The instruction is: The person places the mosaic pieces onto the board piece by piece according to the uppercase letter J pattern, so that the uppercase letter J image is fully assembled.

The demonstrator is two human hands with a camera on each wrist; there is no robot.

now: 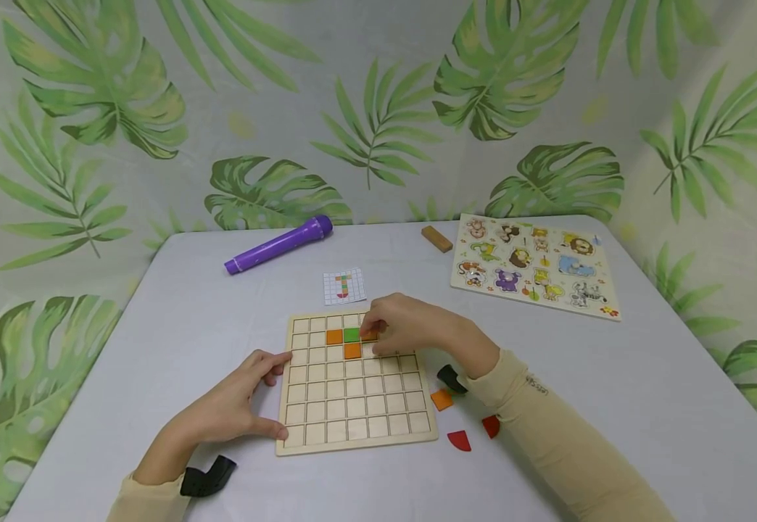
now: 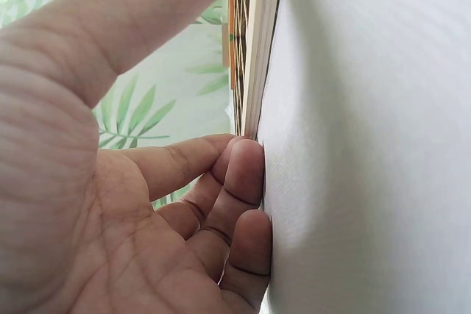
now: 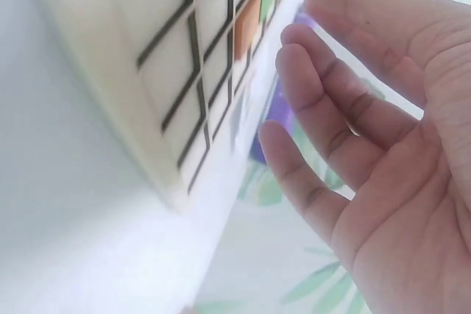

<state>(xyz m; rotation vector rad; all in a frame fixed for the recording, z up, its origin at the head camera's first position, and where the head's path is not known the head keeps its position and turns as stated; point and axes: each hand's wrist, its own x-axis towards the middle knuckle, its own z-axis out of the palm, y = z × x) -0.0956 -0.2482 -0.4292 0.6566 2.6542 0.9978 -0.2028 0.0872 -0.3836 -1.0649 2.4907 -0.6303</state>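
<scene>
Pale wooden square grid board [image 1: 326, 413] lies flat on white tabletop [image 1: 378, 489], in front of the person. On it: flat green square tile [image 1: 351, 335] between two flat orange square tiles [image 1: 334, 336] in the same row, third orange one [image 1: 352, 351] directly below the green, person's side. Right hand [image 1: 414, 324] is over the board, fingertips at the right-end orange tile, partly hiding it; can't tell if that grip is pinching it or only touching. Left hand [image 1: 238, 406]: grip spread, not clenched, thumb at the near-left corner, forefinger on the left edge.

Right of board, near the right sleeve [image 1: 561, 435]: loose orange square [image 1: 441, 399], two red quarter-round pieces [image 1: 460, 440]. Just beyond board: small paper pattern card [image 1: 330, 290]. Farther back: purple toy microphone [image 1: 280, 245], small brown wooden block [image 1: 436, 238], animal-picture puzzle board [image 1: 522, 283]. Leaf-print backdrop [image 1: 378, 123] behind.
</scene>
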